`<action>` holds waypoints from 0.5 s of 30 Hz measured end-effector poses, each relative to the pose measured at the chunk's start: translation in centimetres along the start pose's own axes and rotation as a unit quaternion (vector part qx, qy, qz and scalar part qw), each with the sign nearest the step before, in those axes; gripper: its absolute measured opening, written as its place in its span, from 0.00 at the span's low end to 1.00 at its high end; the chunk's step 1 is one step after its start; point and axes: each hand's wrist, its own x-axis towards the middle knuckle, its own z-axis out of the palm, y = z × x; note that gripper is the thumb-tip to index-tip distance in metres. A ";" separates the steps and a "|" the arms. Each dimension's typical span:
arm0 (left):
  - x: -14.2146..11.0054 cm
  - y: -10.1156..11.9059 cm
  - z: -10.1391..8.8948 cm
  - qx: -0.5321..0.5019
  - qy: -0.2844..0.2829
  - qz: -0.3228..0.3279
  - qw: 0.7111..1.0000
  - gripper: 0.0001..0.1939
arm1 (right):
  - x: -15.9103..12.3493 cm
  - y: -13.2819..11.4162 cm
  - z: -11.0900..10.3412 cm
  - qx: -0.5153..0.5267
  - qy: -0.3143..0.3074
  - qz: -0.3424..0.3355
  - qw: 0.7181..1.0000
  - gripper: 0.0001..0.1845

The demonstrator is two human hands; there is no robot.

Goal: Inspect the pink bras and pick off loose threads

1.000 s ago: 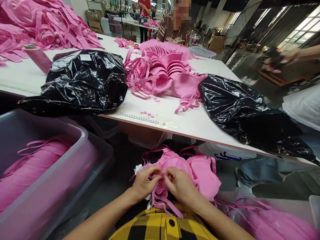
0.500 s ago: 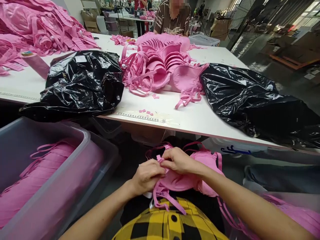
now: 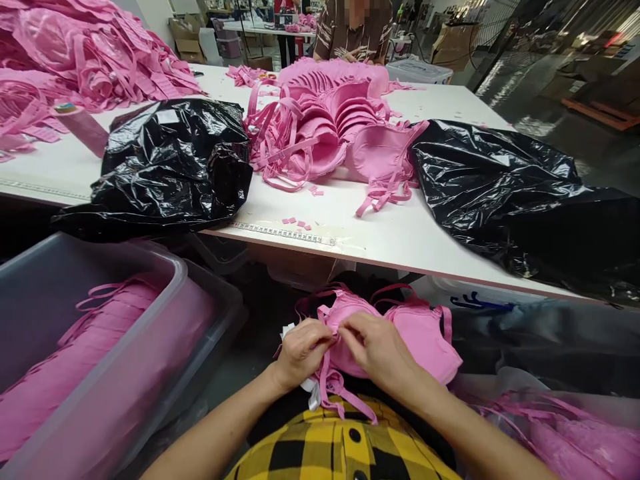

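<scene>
A pink bra (image 3: 425, 340) lies across my lap over a yellow and black checked garment, its two cups facing up and its straps hanging loose. Near the edge of the left-side cup, my left hand (image 3: 305, 350) pinches a narrow pink part of the bra between thumb and fingers. Almost touching it, my right hand (image 3: 380, 343) is closed in a pinch over the same cup; what lies between its fingertips is too small to make out. White labels (image 3: 313, 390) stick out below and beside my left hand.
A white table (image 3: 280, 207) ahead bears stacked pink bras (image 3: 325, 127) between two black plastic bags (image 3: 175, 167) (image 3: 500, 187). A clear bin (image 3: 170, 267) with pink bras stands at left; more pink pieces (image 3: 575, 433) lie at right. Across the table is a person (image 3: 350, 33).
My right hand has shifted slightly right and down, with its fingers apart from my left hand's now. More of the bra's cups shows. The whole view has turned a little left.
</scene>
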 end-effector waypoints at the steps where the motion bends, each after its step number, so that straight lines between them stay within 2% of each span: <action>1: 0.0 -0.1 0.0 0.000 0.001 0.003 1.000 0.05 | -0.6 -0.2 0.4 -0.034 -0.003 0.021 0.999 0.08; 4: -0.2 -0.2 0.3 0.004 -0.002 -0.003 1.000 0.05 | -1.6 -0.4 2.2 -0.090 0.003 0.068 0.994 0.08; 8: -0.9 -0.2 0.3 0.012 -0.003 -0.015 1.000 0.07 | -1.2 -0.3 4.1 -0.110 0.026 0.086 0.990 0.08; 13: -1.5 -0.5 -1.1 0.013 -0.065 0.016 0.998 0.14 | -1.1 0.0 5.1 -0.098 0.062 0.051 0.992 0.07; 15: -1.3 -0.5 -1.6 0.013 -0.064 0.037 0.997 0.15 | -1.3 0.0 5.1 -0.083 0.077 0.018 0.993 0.08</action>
